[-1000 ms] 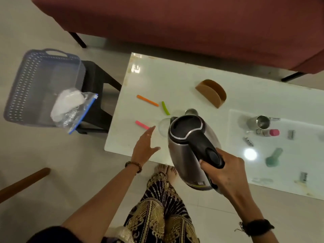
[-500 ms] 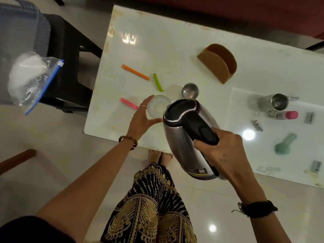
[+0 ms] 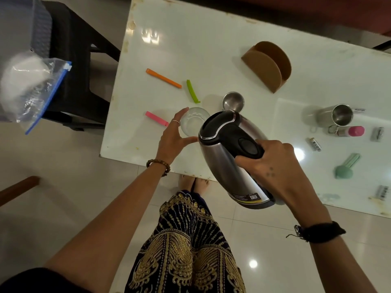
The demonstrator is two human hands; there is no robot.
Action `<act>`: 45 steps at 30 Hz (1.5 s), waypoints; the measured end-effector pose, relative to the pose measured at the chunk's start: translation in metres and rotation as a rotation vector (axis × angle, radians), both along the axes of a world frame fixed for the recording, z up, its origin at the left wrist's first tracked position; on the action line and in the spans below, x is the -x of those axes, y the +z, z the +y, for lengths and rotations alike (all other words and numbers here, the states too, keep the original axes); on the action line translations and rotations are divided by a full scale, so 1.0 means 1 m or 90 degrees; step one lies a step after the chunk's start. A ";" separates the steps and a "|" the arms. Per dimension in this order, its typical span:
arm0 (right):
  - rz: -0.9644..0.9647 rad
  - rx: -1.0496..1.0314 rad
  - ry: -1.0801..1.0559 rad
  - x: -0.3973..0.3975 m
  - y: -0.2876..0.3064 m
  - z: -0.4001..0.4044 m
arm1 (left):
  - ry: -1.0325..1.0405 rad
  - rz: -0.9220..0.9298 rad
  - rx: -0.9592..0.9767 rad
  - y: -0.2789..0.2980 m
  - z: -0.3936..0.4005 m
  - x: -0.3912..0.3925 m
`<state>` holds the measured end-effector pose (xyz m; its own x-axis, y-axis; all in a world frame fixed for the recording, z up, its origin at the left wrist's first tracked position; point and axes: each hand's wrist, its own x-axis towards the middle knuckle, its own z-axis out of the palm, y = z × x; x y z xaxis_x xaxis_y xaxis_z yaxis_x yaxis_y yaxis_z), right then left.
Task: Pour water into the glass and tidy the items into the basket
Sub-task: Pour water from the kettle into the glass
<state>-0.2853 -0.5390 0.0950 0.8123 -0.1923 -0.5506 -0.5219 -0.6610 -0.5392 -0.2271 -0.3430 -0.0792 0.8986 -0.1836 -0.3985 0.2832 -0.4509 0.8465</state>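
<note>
Right — stock of the room, biggest first:

1. Table (image 3: 211, 49) — white, glossy, long; I'm w/ the person at its near edge.
2. Basket (image 3: 19, 22) — grey, off to the left on a dark stool (image 3: 76, 66), well apart from the table items. Clear zip bag (image 3: 31, 87) w/ white contents hangs over its rim.
3. Kettle (image 3: 230, 155) — steel, black lid & handle, off the table and tilted, spout end toward the glass. Right hand (image 3: 273, 166) wraps the handle, fingers curled tight round it.
4. Napkin holder (image 3: 268, 64) — brown, far side.
5. Steel mug (image 3: 336, 117), lying over, right end.
6. Glass (image 3: 193, 121) — clear, upright, near table edge; can't tell if any water's in yet. Left hand (image 3: 171, 136) cups it from the left, thumb & fingers curved round the wall.
7. Small steel bowl (image 3: 233, 101), just behind the glass.
8. Clips — orange (image 3: 164, 78), green (image 3: 193, 91), pink (image 3: 157, 118) — left of the glass.

Key relation: glass sits just left of & below the kettle's lip, so the pour likely needs only more tilt leftward. Left hand nearer the glass; right is busy.
</note>
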 end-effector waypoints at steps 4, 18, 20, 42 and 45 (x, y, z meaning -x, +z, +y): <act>0.008 0.014 0.028 -0.001 0.002 0.002 | 0.000 0.001 0.009 0.001 -0.001 0.000; 0.028 0.012 0.052 -0.007 0.008 0.013 | -0.008 -0.004 0.013 0.003 -0.003 0.001; 0.028 0.007 0.045 -0.006 0.010 0.014 | -0.007 -0.002 0.018 0.005 -0.003 0.001; 0.029 0.014 0.039 -0.008 0.017 0.017 | 0.002 0.021 -0.001 0.010 -0.005 0.001; 0.034 0.011 0.044 -0.009 0.018 0.017 | 0.004 0.020 0.003 0.010 -0.004 0.001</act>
